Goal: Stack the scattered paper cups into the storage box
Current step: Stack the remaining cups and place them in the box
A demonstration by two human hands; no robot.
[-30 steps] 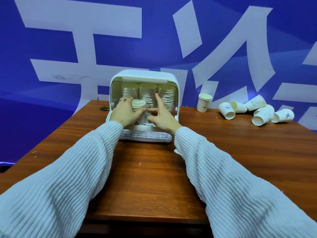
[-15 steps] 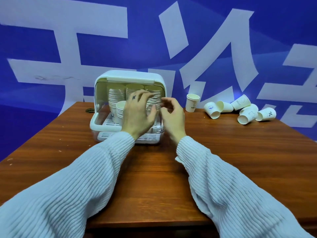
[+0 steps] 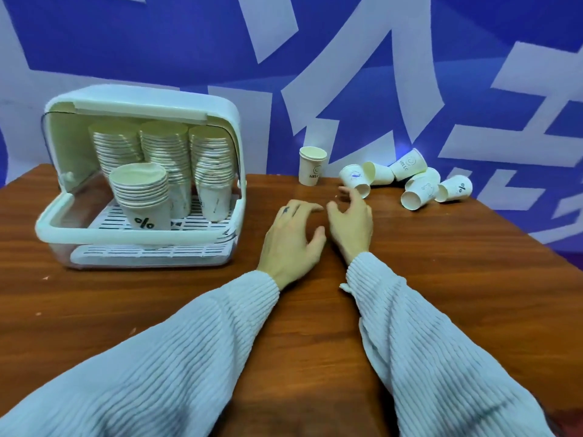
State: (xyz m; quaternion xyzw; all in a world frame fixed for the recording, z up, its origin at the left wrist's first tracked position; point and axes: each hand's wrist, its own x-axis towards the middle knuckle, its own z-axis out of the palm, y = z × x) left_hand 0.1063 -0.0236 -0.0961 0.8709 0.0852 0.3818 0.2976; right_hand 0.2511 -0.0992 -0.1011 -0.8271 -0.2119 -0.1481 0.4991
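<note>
While both hands hover empty over the middle of the table, the storage box stands at about ten o'clock from them with its lid swung up and its front open. Inside it, three tall stacks of paper cups stand upright along the back, and a shorter stack with a percent mark on its lowest cup stands in front of them on the slatted tray.

The left hand lies palm down, its fingers loosely spread and holding nothing. Just beside it, the right hand is tilted on edge, its fingers relaxed and apart, reaching toward one o'clock.

At twelve o'clock from the hands one cup marked HELLO stands upright near the table's far edge. At one to two o'clock, a cluster of five loose cups lies tipped on its sides, the nearest cup just beyond the right fingertips; whether they touch it I cannot tell.
</note>
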